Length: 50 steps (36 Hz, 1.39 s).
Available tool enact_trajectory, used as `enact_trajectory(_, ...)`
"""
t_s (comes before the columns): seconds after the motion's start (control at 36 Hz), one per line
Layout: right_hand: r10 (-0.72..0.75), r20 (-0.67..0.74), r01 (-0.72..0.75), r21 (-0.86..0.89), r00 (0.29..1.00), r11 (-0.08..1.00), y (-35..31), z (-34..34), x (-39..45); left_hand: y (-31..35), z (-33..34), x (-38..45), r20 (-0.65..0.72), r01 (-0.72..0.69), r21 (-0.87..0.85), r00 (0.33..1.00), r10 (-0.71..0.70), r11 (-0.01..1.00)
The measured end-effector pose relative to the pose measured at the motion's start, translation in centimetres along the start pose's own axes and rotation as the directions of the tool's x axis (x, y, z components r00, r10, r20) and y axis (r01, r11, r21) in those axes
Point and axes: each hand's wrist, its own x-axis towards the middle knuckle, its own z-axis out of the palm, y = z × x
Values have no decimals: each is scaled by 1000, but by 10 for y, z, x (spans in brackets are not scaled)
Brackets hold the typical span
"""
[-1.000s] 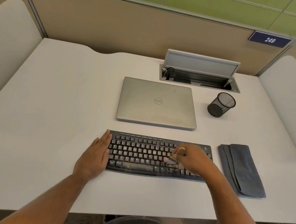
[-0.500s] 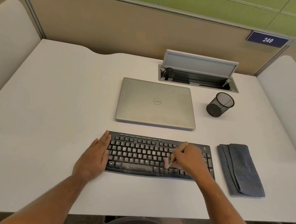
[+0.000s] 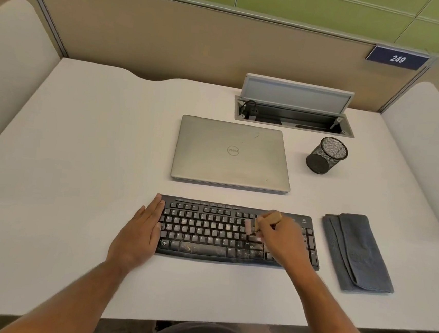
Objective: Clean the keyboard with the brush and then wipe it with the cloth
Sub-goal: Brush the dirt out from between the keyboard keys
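The right hand [image 3: 280, 238] has its fingers curled round a small brush [image 3: 257, 225], whose wooden handle sticks up behind the knuckles and whose pale bristles touch the keys right of the middle of the keyboard [image 3: 206, 232]. The left hand [image 3: 138, 231] lies flat with straight fingers along the keyboard's left end, its fingertips at the far left corner.

The keyboard is black and sits on the near part of the white desk [image 3: 80, 153], square to the person. Pale dust and crumbs speckle the space bar and the bottom row; the upper rows look cleaner.

Against the picture from half a second ago, the brush has gone to a farther row of keys and the right hand has shifted slightly farther with it; the left hand has stayed put.

A folded grey cloth [image 3: 357, 253] lies just right of the keyboard, not touching it. Farther off are a closed silver laptop [image 3: 231, 154], a black mesh pen cup [image 3: 326, 155] to its right and an open cable box [image 3: 295, 109] set in the desk.
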Motion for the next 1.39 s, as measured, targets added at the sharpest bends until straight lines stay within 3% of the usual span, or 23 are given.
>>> enact_trajectory(0.22, 31, 139, -20, -80, 990, 997, 5, -5, 5, -2, 2, 0, 16, 18, -17, 1000, -18, 1000)
enact_trajectory(0.31, -41, 124, 52, -88, 991, 995, -1, -11, 5, 0, 1, 0, 6, 5, -12, 1000, -5, 1000)
enact_trajectory(0.47, -175, 313, 227, -139, 933, 964, 4, -21, 9, -3, 2, 0, 31, 23, -4, 999, -23, 1000)
enact_trajectory(0.67, -93, 359, 203, -283, 929, 937, 19, -47, 21, 3, -2, 0, 26, 11, 4, 1000, -12, 1000)
enact_trajectory(0.86, -170, 362, 233, -138, 917, 963, 11, -42, 16, 2, -2, 1, 22, 1, 0, 1000, -1, 1000)
enact_trajectory(1.06, -51, 240, 98, -189, 969, 977, 26, -43, 19, 7, -6, 1, 16, 9, -7, 1000, -9, 1000)
enact_trajectory(1.22, -2, -43, 2, -15, 999, 1000, 20, -35, 14, 7, -5, 0, 26, 12, -3, 1000, -12, 1000)
enact_trajectory(1.39, 53, -72, -60, -89, 996, 994, 28, -14, -8, 8, -6, 1, 28, 14, -2, 1000, -14, 1000)
